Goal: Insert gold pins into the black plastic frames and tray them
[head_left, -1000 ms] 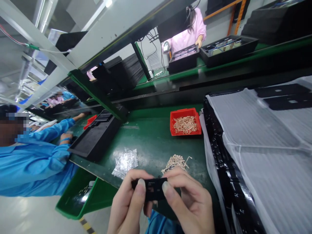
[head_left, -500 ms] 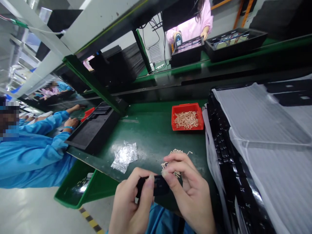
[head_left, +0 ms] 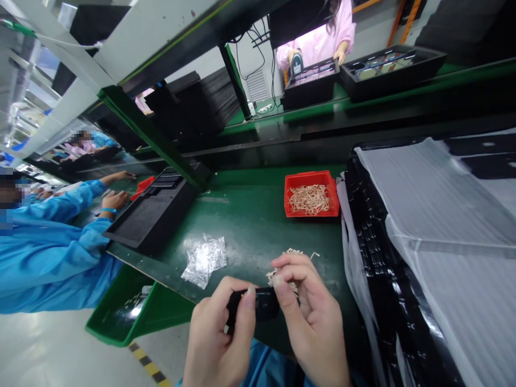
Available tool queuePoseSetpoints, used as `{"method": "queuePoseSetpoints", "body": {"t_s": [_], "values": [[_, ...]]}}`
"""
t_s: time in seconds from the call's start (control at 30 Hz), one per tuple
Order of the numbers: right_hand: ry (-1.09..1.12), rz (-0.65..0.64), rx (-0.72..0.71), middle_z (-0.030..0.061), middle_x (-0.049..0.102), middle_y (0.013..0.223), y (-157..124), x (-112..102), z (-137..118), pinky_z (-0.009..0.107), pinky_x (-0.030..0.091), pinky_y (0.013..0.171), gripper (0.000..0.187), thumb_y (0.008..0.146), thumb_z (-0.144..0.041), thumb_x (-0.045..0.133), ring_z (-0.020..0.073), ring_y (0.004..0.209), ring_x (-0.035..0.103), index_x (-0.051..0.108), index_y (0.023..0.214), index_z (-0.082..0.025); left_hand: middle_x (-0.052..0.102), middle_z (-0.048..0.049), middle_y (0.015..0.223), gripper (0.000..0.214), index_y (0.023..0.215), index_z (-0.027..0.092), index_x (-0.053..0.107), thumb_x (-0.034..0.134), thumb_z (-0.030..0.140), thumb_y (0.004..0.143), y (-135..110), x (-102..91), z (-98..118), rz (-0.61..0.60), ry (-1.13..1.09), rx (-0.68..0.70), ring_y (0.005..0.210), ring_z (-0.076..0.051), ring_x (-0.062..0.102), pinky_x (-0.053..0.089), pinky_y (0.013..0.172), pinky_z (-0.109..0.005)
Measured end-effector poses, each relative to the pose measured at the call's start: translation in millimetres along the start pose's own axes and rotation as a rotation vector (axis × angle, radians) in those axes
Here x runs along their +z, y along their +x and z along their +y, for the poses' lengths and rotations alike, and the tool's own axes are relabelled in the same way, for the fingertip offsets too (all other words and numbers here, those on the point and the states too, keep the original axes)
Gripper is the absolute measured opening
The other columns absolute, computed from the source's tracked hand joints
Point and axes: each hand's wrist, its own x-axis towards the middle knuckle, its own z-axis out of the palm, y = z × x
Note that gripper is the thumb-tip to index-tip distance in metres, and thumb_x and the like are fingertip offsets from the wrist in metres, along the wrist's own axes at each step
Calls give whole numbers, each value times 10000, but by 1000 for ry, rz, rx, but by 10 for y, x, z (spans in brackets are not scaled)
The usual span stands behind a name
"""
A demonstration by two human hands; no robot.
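Black part (head_left: 266,304) sits pinched in the left hand (head_left: 220,329), likely to steady it beside the right hand (head_left: 313,317), whose grip I cannot tell, near loose strips (head_left: 292,251) apparently placed within reach.

A small, black, rectangular, hard-looking piece with a slightly glossy face (head_left: 266,304) sits near six o'clock, its long side running roughly from nine to three. The left hand (head_left: 221,333) pinches and partly covers its nine-o'clock end; its three-o'clock end lies at the right hand's (head_left: 312,320) fingertips, contact unclear. Faint pale marks show on its face.
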Motion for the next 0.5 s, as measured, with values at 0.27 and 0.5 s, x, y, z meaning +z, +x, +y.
{"method": "queuePoseSetpoints", "body": {"t_s": [0.27, 0.5], "values": [[-51, -88, -53, 3, 734, 905, 44, 26, -30, 213, 582, 782, 116, 1019, -208, 644, 134, 863, 720, 667, 908, -235, 546, 55, 482, 235, 767, 217, 673, 665, 334, 970, 22, 25, 89, 122, -113, -135, 395, -83, 440, 338, 393, -151], [35, -164, 8, 9, 740, 836, 63, -13, -68, 219, 582, 731, 212, 1035, -272, 633, 140, 797, 716, 679, 834, -226, 556, 50, 491, 317, 799, 203, 663, 673, 447, 1001, 21, -14, -21, 115, -293, -251, 387, -64, 473, 364, 399, -121]]}}
